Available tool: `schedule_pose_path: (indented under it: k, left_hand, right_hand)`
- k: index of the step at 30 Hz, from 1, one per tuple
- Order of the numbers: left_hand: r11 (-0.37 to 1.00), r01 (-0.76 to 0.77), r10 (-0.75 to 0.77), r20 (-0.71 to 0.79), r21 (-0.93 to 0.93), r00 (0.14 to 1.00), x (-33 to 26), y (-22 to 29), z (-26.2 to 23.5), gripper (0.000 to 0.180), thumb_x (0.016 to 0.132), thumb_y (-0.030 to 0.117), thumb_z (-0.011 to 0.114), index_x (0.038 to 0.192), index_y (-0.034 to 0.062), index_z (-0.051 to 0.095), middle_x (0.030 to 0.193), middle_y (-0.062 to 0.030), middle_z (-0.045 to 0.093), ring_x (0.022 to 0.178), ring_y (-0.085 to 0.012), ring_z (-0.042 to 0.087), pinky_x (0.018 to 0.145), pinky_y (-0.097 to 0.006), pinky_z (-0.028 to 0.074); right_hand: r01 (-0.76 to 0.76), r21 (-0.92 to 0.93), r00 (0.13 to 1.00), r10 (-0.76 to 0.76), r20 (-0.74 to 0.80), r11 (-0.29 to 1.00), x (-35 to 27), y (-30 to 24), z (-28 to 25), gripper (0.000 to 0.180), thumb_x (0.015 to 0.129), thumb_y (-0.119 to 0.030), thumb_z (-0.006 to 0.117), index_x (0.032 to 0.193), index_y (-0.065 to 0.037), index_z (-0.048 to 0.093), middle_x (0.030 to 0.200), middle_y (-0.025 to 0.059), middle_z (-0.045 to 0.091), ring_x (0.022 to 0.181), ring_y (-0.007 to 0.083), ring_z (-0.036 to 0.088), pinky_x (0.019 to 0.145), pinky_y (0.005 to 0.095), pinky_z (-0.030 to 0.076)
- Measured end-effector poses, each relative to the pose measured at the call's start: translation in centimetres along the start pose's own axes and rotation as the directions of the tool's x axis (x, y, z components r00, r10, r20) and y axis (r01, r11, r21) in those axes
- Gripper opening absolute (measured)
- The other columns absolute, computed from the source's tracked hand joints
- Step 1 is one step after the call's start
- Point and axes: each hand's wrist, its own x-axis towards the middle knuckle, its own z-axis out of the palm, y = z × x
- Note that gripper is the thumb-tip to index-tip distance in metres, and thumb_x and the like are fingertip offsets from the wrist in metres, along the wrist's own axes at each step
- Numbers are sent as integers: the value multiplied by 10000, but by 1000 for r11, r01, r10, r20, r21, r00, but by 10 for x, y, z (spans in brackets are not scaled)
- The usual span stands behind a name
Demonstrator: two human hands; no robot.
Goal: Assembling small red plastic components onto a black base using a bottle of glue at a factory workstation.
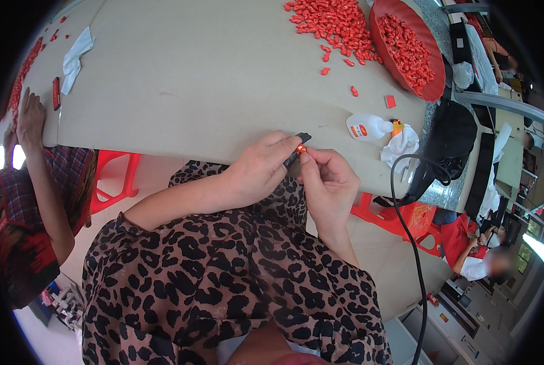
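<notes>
My two hands meet at the near edge of the pale table. The left hand (261,165) is closed on a narrow black object (304,137) whose ends stick out past the fingers; its kind is hard to make out. Between the fingertips sits a small shiny red piece (301,148) with a golden glint. With thumb and fingers pinched, the right hand (331,182) holds that piece from the other side, touching or nearly touching the left fingertips. Similar small red pieces lie in a heap (336,27) at the far right of the table.
A red scalloped bowl (439,79) holds many red pieces. Near the right edge are a white bottle (367,127), a red square packet (390,101), crumpled tissue (401,146) and a black bag (454,131). A black cable (405,222) hangs at right. Another person's hand (31,118) works at left.
</notes>
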Motion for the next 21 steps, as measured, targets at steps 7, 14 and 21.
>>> schedule_pose_path:
  k: [7, 14, 21]
  left_hand:
    - [1000, -13, 14, -51, 10, 999, 0, 2, 1, 346, 655, -58, 509, 997, -57, 462, 845, -166, 499, 712, -290, 522, 599, -316, 434]
    - [999, 31, -34, -83, -27, 996, 0, 3, 2, 317, 635, -36, 543, 948, -68, 502, 811, -155, 519, 681, -255, 539, 577, -291, 440]
    - [996, 50, -57, -96, -69, 994, 1, 4, 1, 291, 630, -35, 542, 917, -73, 513, 787, -143, 521, 658, -244, 536, 562, -283, 434]
  right_hand:
    - [71, -56, 997, -69, 24, 996, -2, 2, -1, 71, 775, 49, 512, 839, 52, 542, 746, 45, 539, 583, 47, 503, 508, 152, 406]
    - [2, -21, 1000, -2, -1, 1000, -4, 0, 0, 65, 737, 45, 541, 799, 38, 560, 746, 54, 534, 602, 62, 496, 533, 176, 407]
    - [30, -42, 999, -30, 11, 999, -1, 1, -1, 75, 725, 50, 545, 798, 33, 553, 716, 54, 535, 581, 67, 491, 521, 180, 402]
